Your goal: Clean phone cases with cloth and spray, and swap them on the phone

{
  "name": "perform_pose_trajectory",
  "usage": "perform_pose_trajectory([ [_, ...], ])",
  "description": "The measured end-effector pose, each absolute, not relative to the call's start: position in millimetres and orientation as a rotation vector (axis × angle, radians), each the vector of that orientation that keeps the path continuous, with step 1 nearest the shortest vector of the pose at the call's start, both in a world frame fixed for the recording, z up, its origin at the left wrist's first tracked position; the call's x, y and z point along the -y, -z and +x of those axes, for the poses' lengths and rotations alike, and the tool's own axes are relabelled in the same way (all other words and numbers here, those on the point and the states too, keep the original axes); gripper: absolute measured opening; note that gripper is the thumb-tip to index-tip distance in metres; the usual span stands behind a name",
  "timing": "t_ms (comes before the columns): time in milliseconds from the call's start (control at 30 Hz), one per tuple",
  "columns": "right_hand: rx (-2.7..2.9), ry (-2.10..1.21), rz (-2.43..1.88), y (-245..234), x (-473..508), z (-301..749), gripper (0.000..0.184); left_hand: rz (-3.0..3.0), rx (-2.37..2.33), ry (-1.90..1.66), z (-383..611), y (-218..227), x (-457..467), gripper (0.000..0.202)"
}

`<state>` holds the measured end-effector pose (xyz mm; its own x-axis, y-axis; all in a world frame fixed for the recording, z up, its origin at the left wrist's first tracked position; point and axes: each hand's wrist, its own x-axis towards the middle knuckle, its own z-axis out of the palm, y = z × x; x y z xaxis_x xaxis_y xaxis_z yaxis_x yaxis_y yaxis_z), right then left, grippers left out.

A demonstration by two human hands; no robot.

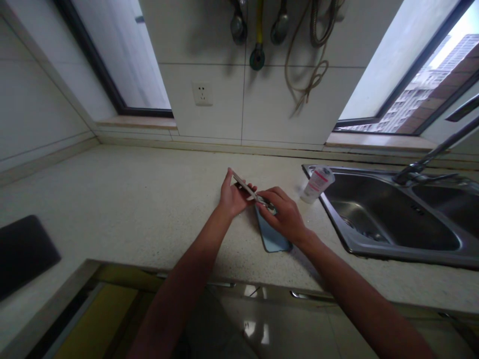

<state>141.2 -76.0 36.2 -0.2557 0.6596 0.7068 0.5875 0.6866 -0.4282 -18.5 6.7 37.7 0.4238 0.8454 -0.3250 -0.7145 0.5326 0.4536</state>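
Over the pale countertop, a long, thin, light-coloured object (245,184) with a dark underside slants between my hands, seen nearly edge-on; its kind I cannot make out. My left hand (232,198) is palm up around its far end, thumb at the tip and fingers curled behind. My right hand (282,209) closes over the near end, where a patterned, shiny part shows beside the fingers. Beneath the right hand, a light blue flat phone-shaped thing (275,235) lies on the counter, partly covered by that hand.
A whitish tube (318,183) with red print stands tilted by the steel double sink (348,244). The faucet (415,169) rises behind the sink. At the left edge lies a dark flat object (26,254). Pipe valves (257,57) and a socket (202,94) are on the tiled wall.
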Motion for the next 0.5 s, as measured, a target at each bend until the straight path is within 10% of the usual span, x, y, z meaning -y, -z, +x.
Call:
perform_pose_trajectory([
  [233,1.187,-1.019,-1.073,-29,66,139,0.037,0.362,-0.506,-1.146,-5,-31,-7,0.017],
  [500,1.325,-1.329,-1.149,-40,68,147,0.038,0.245,-0.401,-1.058,-14,-30,-7,0.066],
])
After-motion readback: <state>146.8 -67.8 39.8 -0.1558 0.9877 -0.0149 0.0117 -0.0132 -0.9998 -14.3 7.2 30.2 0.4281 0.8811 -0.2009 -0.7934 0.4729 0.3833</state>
